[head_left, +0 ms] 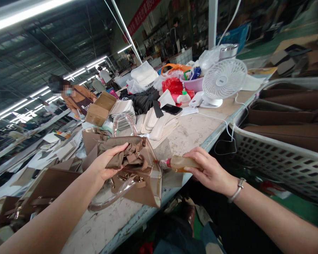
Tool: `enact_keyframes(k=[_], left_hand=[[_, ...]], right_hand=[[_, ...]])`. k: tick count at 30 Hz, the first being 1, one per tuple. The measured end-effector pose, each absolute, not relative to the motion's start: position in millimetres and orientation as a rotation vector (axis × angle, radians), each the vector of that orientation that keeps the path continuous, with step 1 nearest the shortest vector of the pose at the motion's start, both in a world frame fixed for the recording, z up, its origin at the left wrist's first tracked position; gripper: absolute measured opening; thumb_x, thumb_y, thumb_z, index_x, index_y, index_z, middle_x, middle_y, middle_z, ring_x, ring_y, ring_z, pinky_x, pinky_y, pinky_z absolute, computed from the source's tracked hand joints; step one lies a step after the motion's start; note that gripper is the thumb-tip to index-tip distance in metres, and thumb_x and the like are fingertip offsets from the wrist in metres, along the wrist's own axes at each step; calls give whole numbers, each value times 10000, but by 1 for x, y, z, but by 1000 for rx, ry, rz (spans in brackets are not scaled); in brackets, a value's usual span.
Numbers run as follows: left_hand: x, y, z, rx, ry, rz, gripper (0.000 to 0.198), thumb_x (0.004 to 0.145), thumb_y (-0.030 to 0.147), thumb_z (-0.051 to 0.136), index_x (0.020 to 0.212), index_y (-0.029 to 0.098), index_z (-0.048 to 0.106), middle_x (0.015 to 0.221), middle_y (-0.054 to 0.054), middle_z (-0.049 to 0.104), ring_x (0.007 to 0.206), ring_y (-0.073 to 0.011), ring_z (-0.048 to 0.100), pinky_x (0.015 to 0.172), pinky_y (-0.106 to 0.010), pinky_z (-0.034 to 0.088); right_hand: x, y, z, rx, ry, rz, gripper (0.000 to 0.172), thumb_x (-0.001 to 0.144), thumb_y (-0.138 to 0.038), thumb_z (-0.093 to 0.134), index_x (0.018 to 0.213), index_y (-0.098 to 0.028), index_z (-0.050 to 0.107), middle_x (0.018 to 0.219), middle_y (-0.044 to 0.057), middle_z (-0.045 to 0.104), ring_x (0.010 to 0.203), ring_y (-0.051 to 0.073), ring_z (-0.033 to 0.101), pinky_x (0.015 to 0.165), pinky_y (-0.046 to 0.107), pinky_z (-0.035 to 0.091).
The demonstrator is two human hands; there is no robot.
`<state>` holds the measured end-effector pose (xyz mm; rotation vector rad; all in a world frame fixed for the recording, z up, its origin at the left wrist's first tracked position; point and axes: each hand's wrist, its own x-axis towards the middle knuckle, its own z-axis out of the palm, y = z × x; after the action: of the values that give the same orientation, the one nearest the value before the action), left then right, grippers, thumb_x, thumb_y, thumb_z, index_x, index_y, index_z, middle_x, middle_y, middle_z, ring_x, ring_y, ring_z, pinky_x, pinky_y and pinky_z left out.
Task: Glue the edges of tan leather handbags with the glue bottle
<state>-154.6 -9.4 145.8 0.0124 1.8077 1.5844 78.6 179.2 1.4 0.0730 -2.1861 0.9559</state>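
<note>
A brown handbag (137, 188) lies on its side on the worktable, its handles wrapped in clear plastic. My left hand (110, 162) grips the bag's brown fabric lining (122, 153), which bulges out of the opening. In my right hand (204, 165) is a squeeze bottle (184, 164) of amber liquid, probably glue, with a red collar. I hold it nearly level, fingers wrapped round it. The nozzle points left at the bag's edge; whether it touches cannot be made out. Behind the handbag another brown bag piece (91, 139) is partly hidden.
Beyond the bag are stacked pale panels (161, 125), a phone (171, 109), a white fan (224, 79) and a cardboard box (100, 107). A white basket (281, 151) of brown bags stands right. More bags (45, 190) lie left. A person (81, 97) works across the table.
</note>
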Motion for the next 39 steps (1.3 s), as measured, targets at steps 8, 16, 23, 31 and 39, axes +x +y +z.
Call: enact_keyframes(k=[8, 16, 23, 31, 39], left_hand=[[-148, -8, 148, 6, 1858, 1580, 104, 826, 70, 630, 811, 132, 711, 664, -64, 754, 512, -194, 706, 404, -228, 552], [-143, -6, 148, -46, 1886, 1598, 119, 820, 64, 626, 768, 140, 702, 611, -42, 734, 470, -181, 684, 359, -217, 512], [-145, -6, 146, -59, 1889, 1597, 95, 784, 70, 672, 814, 152, 709, 651, -48, 751, 505, -187, 701, 408, -215, 544], [-144, -6, 148, -73, 1892, 1556, 84, 787, 90, 680, 820, 160, 712, 580, -28, 726, 461, -180, 680, 386, -209, 522], [-142, -7, 148, -3, 1864, 1540, 110, 823, 70, 624, 792, 138, 704, 616, -45, 739, 475, -173, 686, 399, -218, 535]], right_hand=[[57, 190, 33, 49, -2035, 801, 273, 907, -200, 603, 1165, -213, 518, 990, 85, 551, 886, 218, 556, 748, 372, 511], [49, 196, 57, 120, -1995, 666, 304, 893, -166, 606, 1179, -206, 513, 1002, 84, 533, 901, 212, 541, 751, 367, 507], [71, 187, 53, 50, -1985, 669, 330, 884, -158, 617, 1188, -224, 507, 1000, 79, 544, 895, 214, 544, 749, 359, 510], [69, 186, 54, 60, -2066, 704, 313, 902, -176, 582, 1196, -233, 492, 1020, 90, 539, 912, 230, 565, 765, 389, 521], [67, 183, 63, 50, -2054, 706, 311, 902, -164, 571, 1193, -238, 490, 1009, 83, 528, 897, 223, 551, 745, 381, 525]])
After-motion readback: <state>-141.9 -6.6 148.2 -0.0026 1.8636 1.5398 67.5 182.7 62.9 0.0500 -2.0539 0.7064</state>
